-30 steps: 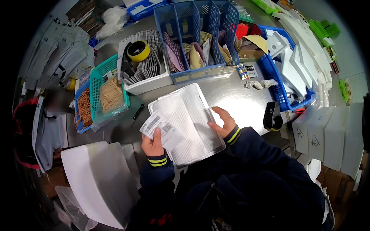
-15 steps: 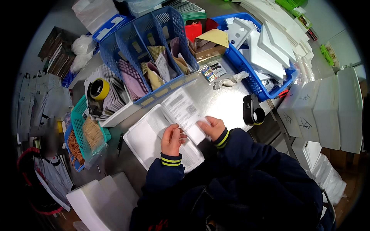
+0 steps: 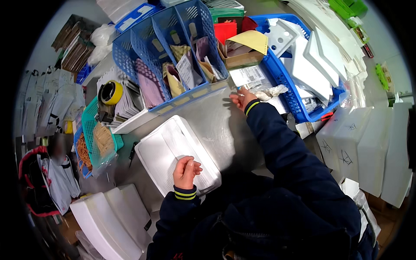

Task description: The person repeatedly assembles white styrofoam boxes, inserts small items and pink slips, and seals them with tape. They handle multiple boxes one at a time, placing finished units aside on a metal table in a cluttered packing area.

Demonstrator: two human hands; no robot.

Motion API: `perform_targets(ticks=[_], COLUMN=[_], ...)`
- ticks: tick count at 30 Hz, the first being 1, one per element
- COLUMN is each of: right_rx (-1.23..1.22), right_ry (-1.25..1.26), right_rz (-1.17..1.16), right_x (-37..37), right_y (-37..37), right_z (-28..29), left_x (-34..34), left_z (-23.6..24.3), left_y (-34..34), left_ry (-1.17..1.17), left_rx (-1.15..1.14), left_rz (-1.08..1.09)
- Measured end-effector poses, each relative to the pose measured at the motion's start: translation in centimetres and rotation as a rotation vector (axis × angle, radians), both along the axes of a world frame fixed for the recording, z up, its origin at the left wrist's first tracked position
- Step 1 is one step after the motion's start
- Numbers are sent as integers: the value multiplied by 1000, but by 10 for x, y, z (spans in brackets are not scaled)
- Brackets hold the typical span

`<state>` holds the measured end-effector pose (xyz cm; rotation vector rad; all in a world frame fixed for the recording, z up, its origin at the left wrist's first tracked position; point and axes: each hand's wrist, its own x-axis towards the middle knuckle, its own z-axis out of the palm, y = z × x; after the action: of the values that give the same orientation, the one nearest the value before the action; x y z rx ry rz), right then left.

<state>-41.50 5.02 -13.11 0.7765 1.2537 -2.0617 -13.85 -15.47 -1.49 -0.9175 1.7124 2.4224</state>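
The white foam tray (image 3: 156,144) lies on the steel table, with a ribbed surface facing up. My left hand (image 3: 187,172) is over its lower part, fingers loosely bent and apart, holding nothing I can see. My right hand (image 3: 242,99) reaches to the back right, fingers apart, just below the white printed label (image 3: 246,74), which lies between the divided blue organiser (image 3: 151,39) and the blue basket (image 3: 284,76). A crumpled pale wad (image 3: 274,92) sits beside my right hand.
A box of envelopes with yellow tape (image 3: 112,92) and a teal basket (image 3: 90,118) stand left, near a knife (image 3: 132,152). Foam pieces (image 3: 106,223) stack at lower left, white boxes (image 3: 364,151) at right. A small cardboard box (image 3: 240,60) stands at the back.
The printed label has left my hands and lies at the back right. My right hand has reached up and right; my left hand has stayed over the tray. The view has shifted.
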Motion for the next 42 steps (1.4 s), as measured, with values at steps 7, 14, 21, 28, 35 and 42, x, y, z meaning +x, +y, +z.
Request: perform_targets(ticks=[7, 14, 21, 28, 35, 42], right_rx=[208, 115, 94, 1102, 1104, 1155], right_ry=[219, 578, 523, 1608, 1559, 1851], right_rz=[448, 820, 713, 994, 955, 695], right_x=[90, 209, 242, 262, 265, 197], right_y=[2, -55, -34, -81, -88, -153], right_z=[28, 13, 31, 88, 84, 97], left_x=[29, 93, 59, 45, 41, 42], left_z=[-5, -110, -44, -32, -40, -36], left_y=[-71, -147, -101, -67, -43, -42], left_ry=[111, -96, 9, 190, 315, 200], left_rx=[-569, -756, -568, -1585, -1649, -1685], left_rz=[436, 393, 100, -502, -719, -844])
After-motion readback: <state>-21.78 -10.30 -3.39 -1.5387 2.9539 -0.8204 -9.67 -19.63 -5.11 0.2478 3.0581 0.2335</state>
